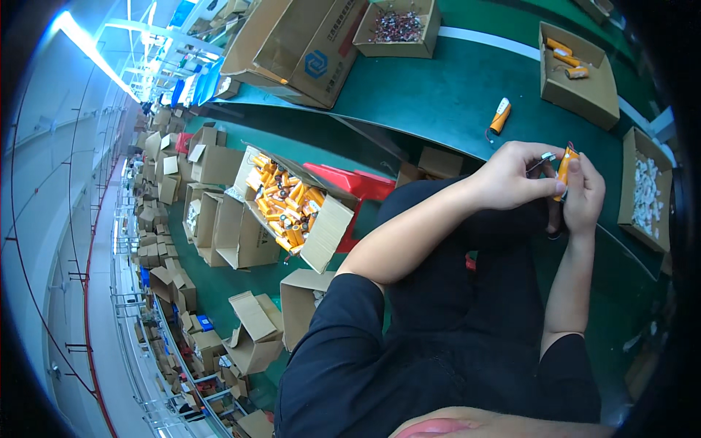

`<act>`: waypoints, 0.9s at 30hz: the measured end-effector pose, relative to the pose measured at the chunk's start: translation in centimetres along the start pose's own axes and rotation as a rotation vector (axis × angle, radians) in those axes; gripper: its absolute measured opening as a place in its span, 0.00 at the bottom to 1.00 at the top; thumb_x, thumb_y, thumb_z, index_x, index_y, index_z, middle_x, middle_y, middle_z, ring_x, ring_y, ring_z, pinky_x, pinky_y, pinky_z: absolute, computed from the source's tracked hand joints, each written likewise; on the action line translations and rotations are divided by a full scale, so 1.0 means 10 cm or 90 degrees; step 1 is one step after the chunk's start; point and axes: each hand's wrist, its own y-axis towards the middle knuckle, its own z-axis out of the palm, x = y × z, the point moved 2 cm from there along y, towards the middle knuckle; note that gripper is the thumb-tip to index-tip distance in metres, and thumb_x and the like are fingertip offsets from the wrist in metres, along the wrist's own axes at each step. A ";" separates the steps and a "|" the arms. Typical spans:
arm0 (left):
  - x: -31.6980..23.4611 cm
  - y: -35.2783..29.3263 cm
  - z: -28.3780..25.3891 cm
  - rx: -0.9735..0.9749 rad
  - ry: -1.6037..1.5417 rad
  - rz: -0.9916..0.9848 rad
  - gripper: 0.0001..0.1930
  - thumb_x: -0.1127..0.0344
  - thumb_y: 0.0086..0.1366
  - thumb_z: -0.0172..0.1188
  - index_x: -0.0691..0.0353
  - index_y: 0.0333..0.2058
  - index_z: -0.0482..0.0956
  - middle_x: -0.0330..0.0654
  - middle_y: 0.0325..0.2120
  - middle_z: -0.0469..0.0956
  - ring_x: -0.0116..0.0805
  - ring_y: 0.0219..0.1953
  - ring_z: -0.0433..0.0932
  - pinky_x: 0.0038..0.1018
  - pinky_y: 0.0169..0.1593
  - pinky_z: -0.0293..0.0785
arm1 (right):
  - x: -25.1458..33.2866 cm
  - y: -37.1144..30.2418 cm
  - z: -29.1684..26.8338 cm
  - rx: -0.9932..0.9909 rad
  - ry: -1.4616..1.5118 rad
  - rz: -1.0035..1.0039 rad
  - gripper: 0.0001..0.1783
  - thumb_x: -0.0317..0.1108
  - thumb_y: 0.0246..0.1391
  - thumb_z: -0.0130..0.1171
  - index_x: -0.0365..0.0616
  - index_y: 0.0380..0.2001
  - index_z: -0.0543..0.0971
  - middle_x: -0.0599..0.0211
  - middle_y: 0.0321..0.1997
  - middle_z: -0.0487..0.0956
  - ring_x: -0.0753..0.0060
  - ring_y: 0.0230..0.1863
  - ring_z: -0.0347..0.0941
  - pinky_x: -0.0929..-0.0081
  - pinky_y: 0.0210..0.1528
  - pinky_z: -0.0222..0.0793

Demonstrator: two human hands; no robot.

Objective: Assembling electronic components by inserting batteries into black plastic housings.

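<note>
An orange cylindrical battery (563,174) with wires is held over my lap, close to the table's near edge. My left hand (511,171) is closed, its thumb pressing on the battery's lower end. A small white connector (548,157) on thin leads pokes out by the left fingers. Around the battery's other side closes my right hand (588,193), with the thumb along it; some of its fingers are hidden. On the green table (438,87), just beyond my left hand, lies another orange and white battery (500,117) with its wires curling beside it.
Beyond my hands stands a cardboard tray (595,106) with a few orange batteries. At the right is a box of white pieces (646,186). A box of small wired parts (398,25) and a large carton (299,55) stand farther back. Left, an open carton (328,233) brims with batteries near a red stool (365,186).
</note>
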 end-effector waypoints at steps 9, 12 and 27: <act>0.03 0.00 0.05 0.070 -0.058 -0.014 0.21 0.67 0.63 0.70 0.68 0.52 0.79 0.40 0.30 0.81 0.24 0.29 0.73 0.19 0.33 0.71 | 0.10 -0.03 0.05 -0.104 -0.030 -0.184 0.19 0.30 0.70 0.50 0.42 0.21 0.67 0.70 0.21 0.62 0.76 0.25 0.51 0.75 0.28 0.50; 0.04 -0.01 0.06 0.066 -0.084 -0.035 0.21 0.67 0.63 0.70 0.68 0.52 0.78 0.40 0.30 0.80 0.24 0.28 0.73 0.19 0.33 0.70 | 0.10 -0.02 0.05 -0.097 -0.052 -0.237 0.19 0.30 0.69 0.51 0.42 0.20 0.67 0.70 0.21 0.62 0.75 0.25 0.51 0.74 0.28 0.50; 0.15 -0.03 0.18 -0.003 -0.099 -0.010 0.15 0.66 0.67 0.65 0.66 0.48 0.76 0.39 0.29 0.77 0.23 0.28 0.73 0.18 0.30 0.69 | 0.16 -0.02 0.06 -0.164 -0.249 -0.414 0.17 0.28 0.66 0.53 0.42 0.20 0.68 0.68 0.20 0.62 0.71 0.24 0.51 0.73 0.28 0.52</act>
